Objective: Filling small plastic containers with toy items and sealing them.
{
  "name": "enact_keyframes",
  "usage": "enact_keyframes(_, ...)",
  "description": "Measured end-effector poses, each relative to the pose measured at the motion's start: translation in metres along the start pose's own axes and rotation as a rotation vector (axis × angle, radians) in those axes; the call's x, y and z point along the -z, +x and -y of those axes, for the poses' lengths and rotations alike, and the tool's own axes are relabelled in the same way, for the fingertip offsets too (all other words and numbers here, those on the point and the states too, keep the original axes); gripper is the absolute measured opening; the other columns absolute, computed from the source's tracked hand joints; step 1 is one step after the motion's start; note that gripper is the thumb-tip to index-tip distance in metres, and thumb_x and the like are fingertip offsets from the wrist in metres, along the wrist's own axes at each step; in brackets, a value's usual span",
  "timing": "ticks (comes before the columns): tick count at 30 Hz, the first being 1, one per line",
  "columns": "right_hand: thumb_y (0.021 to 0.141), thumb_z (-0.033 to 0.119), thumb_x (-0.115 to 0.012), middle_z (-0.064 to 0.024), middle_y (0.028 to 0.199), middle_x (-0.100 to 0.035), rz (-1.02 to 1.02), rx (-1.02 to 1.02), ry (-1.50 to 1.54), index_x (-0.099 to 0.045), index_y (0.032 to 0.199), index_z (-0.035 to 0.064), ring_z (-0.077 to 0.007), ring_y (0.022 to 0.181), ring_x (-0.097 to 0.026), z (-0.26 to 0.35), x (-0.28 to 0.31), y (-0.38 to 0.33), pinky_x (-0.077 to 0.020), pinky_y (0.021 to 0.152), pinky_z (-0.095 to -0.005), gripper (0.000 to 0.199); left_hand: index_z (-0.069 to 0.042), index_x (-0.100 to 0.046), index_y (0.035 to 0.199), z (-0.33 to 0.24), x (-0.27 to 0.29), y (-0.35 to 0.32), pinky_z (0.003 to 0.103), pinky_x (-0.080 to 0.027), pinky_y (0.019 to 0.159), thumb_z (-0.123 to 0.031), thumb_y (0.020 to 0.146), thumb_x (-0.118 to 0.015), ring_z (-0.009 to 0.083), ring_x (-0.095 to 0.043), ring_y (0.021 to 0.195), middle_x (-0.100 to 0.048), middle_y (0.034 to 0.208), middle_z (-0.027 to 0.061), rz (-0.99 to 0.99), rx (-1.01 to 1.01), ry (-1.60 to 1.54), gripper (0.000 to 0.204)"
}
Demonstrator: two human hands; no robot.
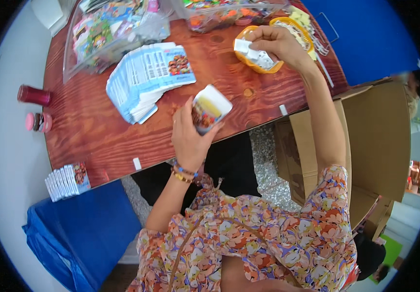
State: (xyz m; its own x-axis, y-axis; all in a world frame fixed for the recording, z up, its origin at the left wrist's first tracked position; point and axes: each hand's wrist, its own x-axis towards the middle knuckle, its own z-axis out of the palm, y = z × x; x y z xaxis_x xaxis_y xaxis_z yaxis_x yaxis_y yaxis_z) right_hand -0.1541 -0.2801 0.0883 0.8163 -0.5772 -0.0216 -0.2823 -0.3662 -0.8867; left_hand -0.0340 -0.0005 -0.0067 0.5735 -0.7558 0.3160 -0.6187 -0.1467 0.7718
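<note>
In the head view, my left hand [189,136] curls around a small open box [205,116] at the centre. Upper right, my right hand [283,45] pinches a small white piece [242,46] at a yellow basket [258,68]. Flat blue-and-white cartons [144,73] fan out, upper left of centre.

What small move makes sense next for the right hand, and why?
Probably lift the white piece from over the orange basket and bring it toward the printed carton. The right hand appears to pinch that piece, while the left hand holds the carton tilted, its upper end seemingly open.
</note>
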Motion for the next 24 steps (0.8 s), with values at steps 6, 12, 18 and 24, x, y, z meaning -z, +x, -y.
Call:
enact_keyframes(6, 0.088, 0.008, -0.068, -0.0007, 0.076, -0.068, 0.194, 0.106, -0.153, -0.07, 0.097, 0.0027, -0.0064, 0.067, -0.06, 0.069, -0.076, -0.028, -0.0467, 0.059, -0.0236, 0.011, -0.002, -0.046, 0.139, 0.008, 0.006, 0.014, 0.046, -0.049, 0.091, -0.034, 0.071, -0.087, 0.037, -0.056, 0.112, -0.057, 0.121, 0.0177, -0.016, -0.037, 0.129, 0.086)
enact_keyframes(12, 0.086, 0.012, -0.066, -0.0127, 0.081, -0.072, 0.163, 0.215, -0.679, -0.071, 0.102, 0.0056, -0.0281, 0.071, -0.07, 0.071, -0.107, -0.035, -0.0543, 0.069, -0.0381, 0.018, -0.002, -0.045, 0.14, 0.006, -0.004, 0.012, 0.044, -0.051, 0.087, -0.035, 0.07, -0.088, 0.0367, -0.056, 0.11, -0.057, 0.12, 0.0169, -0.063, -0.115, 0.181, 0.089)
enact_keyframes(18, 0.094, 0.018, -0.064, -0.0111, 0.083, -0.073, -0.055, 0.263, -0.384, -0.071, 0.108, 0.0031, -0.0197, 0.063, -0.068, 0.065, -0.072, -0.039, -0.0538, 0.061, -0.0321, 0.022, -0.001, -0.045, 0.14, 0.001, -0.002, 0.015, 0.044, -0.049, 0.09, -0.027, 0.072, -0.087, 0.0362, -0.058, 0.103, -0.057, 0.115, 0.0174, -0.022, -0.01, 0.027, 0.084)
enact_keyframes(24, 0.091, 0.022, -0.065, -0.006, 0.088, -0.072, -0.466, -0.179, -0.405, -0.072, 0.106, -0.0009, -0.0137, 0.069, -0.068, -0.037, 0.06, -0.007, -0.0517, 0.059, -0.0288, 0.028, 0.003, -0.046, 0.138, 0.003, 0.004, 0.002, 0.043, -0.047, 0.095, -0.019, 0.07, -0.089, 0.0351, -0.057, 0.113, -0.056, 0.123, 0.0191, -0.03, 0.324, -0.533, 0.083)
